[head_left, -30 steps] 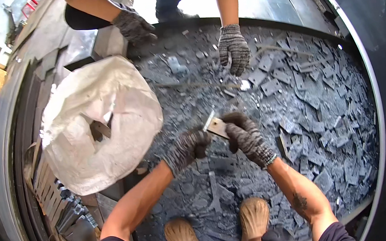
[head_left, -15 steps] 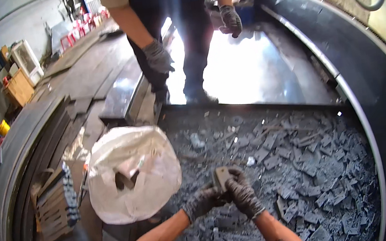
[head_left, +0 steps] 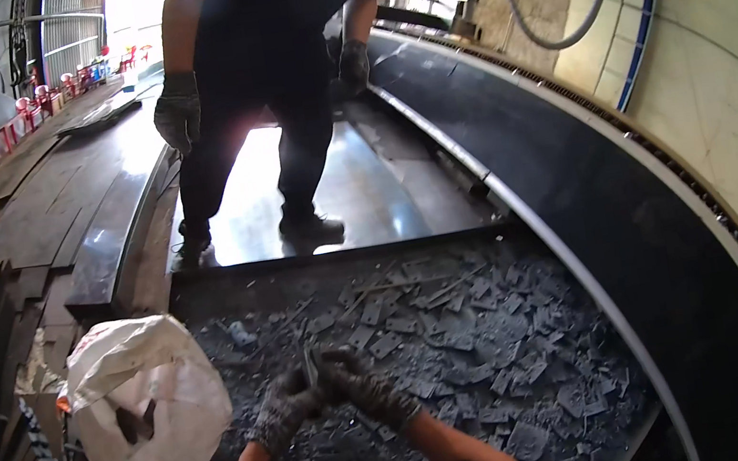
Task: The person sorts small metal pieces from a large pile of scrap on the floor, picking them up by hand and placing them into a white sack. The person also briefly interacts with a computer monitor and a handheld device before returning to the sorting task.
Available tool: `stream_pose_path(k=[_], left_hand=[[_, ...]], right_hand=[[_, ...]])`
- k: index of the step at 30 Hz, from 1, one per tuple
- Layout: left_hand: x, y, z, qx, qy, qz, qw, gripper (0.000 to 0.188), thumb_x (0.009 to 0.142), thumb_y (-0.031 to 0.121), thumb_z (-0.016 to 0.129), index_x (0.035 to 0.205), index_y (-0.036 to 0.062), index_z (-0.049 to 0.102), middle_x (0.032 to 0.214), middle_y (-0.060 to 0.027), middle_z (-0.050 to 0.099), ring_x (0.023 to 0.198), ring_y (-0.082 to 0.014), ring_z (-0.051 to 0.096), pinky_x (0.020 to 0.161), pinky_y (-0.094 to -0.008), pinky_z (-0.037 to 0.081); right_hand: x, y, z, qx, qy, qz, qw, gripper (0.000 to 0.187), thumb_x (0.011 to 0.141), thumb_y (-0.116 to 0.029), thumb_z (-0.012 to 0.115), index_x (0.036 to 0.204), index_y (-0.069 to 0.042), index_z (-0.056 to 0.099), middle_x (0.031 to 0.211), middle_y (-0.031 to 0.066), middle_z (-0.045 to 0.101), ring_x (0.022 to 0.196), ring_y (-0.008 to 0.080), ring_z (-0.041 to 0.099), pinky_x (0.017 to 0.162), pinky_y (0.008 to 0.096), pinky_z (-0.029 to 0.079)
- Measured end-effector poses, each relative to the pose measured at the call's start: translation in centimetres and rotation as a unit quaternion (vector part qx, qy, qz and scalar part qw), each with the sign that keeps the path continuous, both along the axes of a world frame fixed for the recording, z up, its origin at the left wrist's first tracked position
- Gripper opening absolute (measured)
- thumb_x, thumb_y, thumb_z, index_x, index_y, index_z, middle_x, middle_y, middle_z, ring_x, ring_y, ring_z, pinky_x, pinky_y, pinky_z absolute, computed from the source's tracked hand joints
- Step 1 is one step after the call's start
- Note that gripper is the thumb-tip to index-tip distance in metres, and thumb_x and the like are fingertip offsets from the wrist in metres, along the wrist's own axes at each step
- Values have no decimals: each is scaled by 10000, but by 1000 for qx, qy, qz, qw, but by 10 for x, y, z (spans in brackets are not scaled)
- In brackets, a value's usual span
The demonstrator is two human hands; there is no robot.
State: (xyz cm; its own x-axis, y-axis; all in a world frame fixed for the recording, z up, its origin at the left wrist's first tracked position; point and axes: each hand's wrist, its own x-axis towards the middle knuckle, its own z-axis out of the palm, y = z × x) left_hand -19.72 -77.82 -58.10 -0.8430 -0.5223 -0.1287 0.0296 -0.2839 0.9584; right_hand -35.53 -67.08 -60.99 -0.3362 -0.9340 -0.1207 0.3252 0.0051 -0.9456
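Both my hands wear dark grey work gloves and meet over a bed of metal offcuts. Between them, a small flat metal plate stands nearly edge-on. My left hand grips it from the left, fingers closed. My right hand closes on it from the right. The fingertips are dark and partly hidden where the hands meet. Left of my hands stands a white woven sack with its top folded in and a dark opening in the middle.
A co-worker in dark clothes and grey gloves stands on a shiny metal sheet ahead. A long dark machine rail curves along the right. Stacked metal sheets lie at the left. Red chairs stand far back.
My view has swung to the right, so the scene sits further left. The plate has turned from showing its face to nearly edge-on, still in both hands. The co-worker's arms hang lower.
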Motion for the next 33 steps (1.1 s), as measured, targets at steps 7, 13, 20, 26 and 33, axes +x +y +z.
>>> stream_pose_path(k=[7,13,20,26,33], left_hand=[[21,32,-40,47,-38,-44,997,540,822,276,838,1276,75,628,980,-29,695,770,-126,634,686,-290,541],[12,37,-63,-40,-88,-39,995,755,792,171,839,1442,59,470,1056,-89,705,812,-151,656,688,-299,551],[28,36,-49,64,-69,-73,993,1024,818,133,834,1602,48,181,1196,-229,668,959,-249,689,733,-343,584],[35,35,-71,101,-63,30,992,453,866,151,756,1273,46,587,966,-84,677,795,-210,674,680,-335,557],[89,3,-171,-70,-218,-86,970,480,828,168,798,1271,78,635,1096,-125,685,971,-228,635,857,-350,525]], right_hand=[[11,29,-27,-20,-138,131,981,359,973,-255,662,1281,-75,624,1069,26,691,903,152,665,765,297,555],[22,40,-79,-32,-92,24,995,366,955,-177,653,1303,-77,596,1153,49,657,1013,194,652,848,345,550],[0,33,-183,-62,632,-69,770,438,905,-149,672,1324,-71,569,1209,84,651,1046,213,652,863,366,554],[-1,34,-157,-32,179,-21,983,517,900,-173,672,1383,-68,519,1260,117,647,1064,223,656,836,355,568],[28,42,-83,-118,-355,33,927,601,890,-182,675,1443,-73,465,1310,142,635,1114,242,651,833,346,581]])
